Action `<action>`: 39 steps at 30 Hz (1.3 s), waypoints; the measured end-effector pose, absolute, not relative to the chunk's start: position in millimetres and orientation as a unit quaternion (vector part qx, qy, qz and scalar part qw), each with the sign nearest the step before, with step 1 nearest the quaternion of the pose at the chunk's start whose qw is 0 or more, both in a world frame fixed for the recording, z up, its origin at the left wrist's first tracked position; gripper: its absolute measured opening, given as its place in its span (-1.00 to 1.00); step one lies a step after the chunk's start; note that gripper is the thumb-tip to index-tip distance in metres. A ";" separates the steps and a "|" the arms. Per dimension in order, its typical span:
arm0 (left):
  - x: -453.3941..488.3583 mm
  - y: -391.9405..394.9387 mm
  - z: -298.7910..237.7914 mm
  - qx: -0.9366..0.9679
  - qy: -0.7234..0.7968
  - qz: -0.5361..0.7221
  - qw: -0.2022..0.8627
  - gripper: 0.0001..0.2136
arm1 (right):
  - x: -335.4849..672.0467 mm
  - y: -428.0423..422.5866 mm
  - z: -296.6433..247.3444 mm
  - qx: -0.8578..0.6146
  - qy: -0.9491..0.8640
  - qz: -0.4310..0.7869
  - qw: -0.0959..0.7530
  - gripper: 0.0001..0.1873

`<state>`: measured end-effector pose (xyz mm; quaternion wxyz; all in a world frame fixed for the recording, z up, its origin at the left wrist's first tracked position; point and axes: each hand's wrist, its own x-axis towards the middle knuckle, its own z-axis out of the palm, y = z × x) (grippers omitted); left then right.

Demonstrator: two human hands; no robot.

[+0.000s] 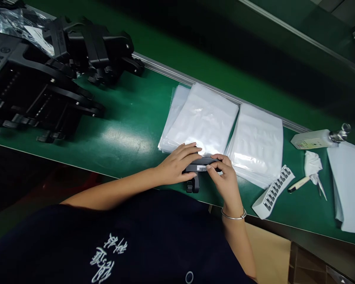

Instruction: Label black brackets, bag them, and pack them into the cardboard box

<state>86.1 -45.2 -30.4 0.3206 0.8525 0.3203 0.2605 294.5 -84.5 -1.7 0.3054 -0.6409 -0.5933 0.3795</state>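
Close to the table's near edge, my left hand [177, 165] is closed round the left end of a black plastic part [196, 182], its thumb below and its fingers over the top. My right hand [225, 178], with a metal bangle at the wrist, holds the other end, thumb and fingertips pressed at the front face. A small white label [201, 168] shows on that face between my hands. From the part's underside a black arm with a clip-like end points toward my body. Just beyond the hands lies a stack of clear plastic bags [204, 118].
A second bag stack [258, 142] lies to the right, beside a strip of labels [273, 193]. Farther right are a cutter knife [298, 184], crumpled tissue [312, 163], a white bottle [310, 139] and white sheets [350, 189]. Black Bosch-marked parts [29, 79] crowd the left.
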 end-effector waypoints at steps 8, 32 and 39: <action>78.3 -53.5 -36.7 0.906 0.286 0.250 0.189 -0.76 | 308.5 -88.2 3.2 -0.638 -0.589 0.379 0.320 -0.79; 105.3 -13.8 22.0 0.999 0.026 0.025 0.016 -0.77 | 347.2 -88.6 -18.9 -0.605 -0.708 0.268 0.248 -0.59; 98.2 0.3 34.4 0.994 0.068 -0.005 0.087 -0.83 | 346.5 -88.8 -19.2 -0.602 -0.715 0.257 0.246 -0.59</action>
